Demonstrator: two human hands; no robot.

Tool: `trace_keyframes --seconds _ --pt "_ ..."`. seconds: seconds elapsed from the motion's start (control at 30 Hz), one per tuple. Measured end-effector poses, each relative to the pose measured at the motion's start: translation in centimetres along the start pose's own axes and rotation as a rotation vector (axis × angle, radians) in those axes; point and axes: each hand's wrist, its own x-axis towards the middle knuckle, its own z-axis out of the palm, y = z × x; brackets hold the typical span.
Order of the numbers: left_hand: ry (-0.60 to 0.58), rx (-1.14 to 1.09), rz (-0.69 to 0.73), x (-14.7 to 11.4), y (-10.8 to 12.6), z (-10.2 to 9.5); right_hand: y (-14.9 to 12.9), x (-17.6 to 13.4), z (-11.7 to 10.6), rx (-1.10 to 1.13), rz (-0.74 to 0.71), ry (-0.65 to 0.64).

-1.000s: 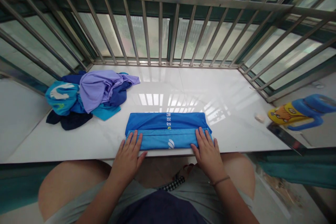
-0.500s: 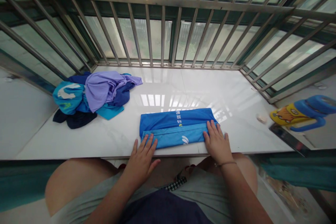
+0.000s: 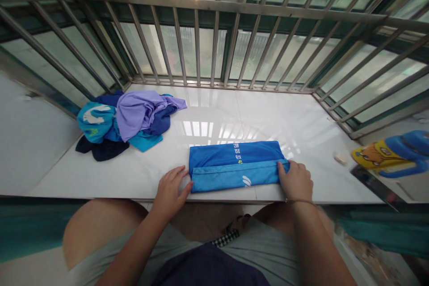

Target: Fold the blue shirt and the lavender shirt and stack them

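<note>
A blue shirt [image 3: 236,154] lies folded into a long strip near the front edge of the white ledge. Its lower, lighter blue layer bears a white logo, and white characters run across the darker part. At the strip's left end is my left hand [image 3: 170,191], fingers curved and apart, with thumb and fingertips at the edge. My right hand [image 3: 297,182] grips the right end, its thumb on top and its fingers bent around the far side, partly hidden.
A heap of clothes [image 3: 137,118], purple, blue and black, lies on the left of the white ledge [image 3: 214,107]. At right, a yellow and blue bottle [image 3: 385,154] stands by a dark flat box [image 3: 375,185]. Metal bars [image 3: 214,6] enclose the back and sides.
Both hands have shifted outward from lying flat on the shirt to its two ends. My right fingers have bent around the right end. The whole view has shifted slightly.
</note>
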Motion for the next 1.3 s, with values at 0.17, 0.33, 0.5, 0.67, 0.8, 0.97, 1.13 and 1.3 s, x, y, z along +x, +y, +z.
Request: trace_keyframes --seconds 0.17,0.33,0.5,0.67,0.8,0.97,1.13,1.3 --pt "-0.026 0.032 0.041 -0.3 1.1 0.6 0.2 1.6 0.2 0.100 0.074 -0.102" --pt "-0.008 0.050 0.032 -0.2 1.3 0.8 0.5 2.8 0.5 0.091 0.029 -0.202" --pt "0.009 0.037 0.116 -0.3 1.9 0.5 1.0 3.8 0.4 0.104 0.042 -0.183" --pt "-0.140 0.065 0.375 1.0 3.0 0.0 2.3 5.8 -0.6 0.143 0.060 -0.176" --pt "-0.224 0.041 0.420 3.3 2.6 -0.1 2.6 7.2 -2.4 0.204 0.061 -0.104" --pt "-0.299 -0.029 0.391 5.2 1.9 0.0 -1.4 5.7 -5.9 0.222 -0.001 0.076" --pt "-0.309 -0.061 0.345 5.3 2.1 -0.1 -10.2 -0.1 -7.8 0.285 -0.359 0.230" --pt "-0.318 -0.086 0.334 5.4 1.9 0.0 -18.5 -7.9 -4.9 0.296 -0.835 0.062"
